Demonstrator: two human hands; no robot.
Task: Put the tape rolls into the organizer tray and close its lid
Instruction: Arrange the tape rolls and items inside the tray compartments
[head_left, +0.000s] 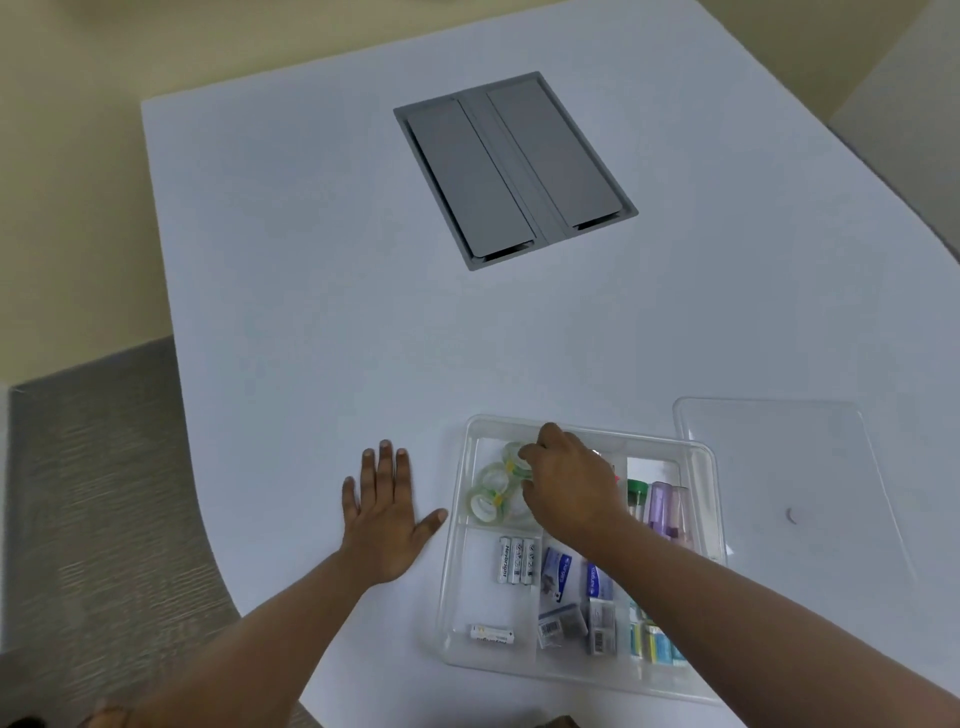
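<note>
A clear plastic organizer tray lies on the white table near me. Its far left compartment holds several clear tape rolls with green cores. My right hand hovers inside that compartment, fingers curled down on a tape roll at the far end; the roll is mostly hidden under my fingers. My left hand rests flat on the table just left of the tray, fingers spread, holding nothing. The tray's clear lid lies flat on the table to the right, off the tray.
Other tray compartments hold batteries, small packets and coloured tubes. A grey cable hatch is set into the table further back. The table's curved edge runs down the left, with grey carpet beyond.
</note>
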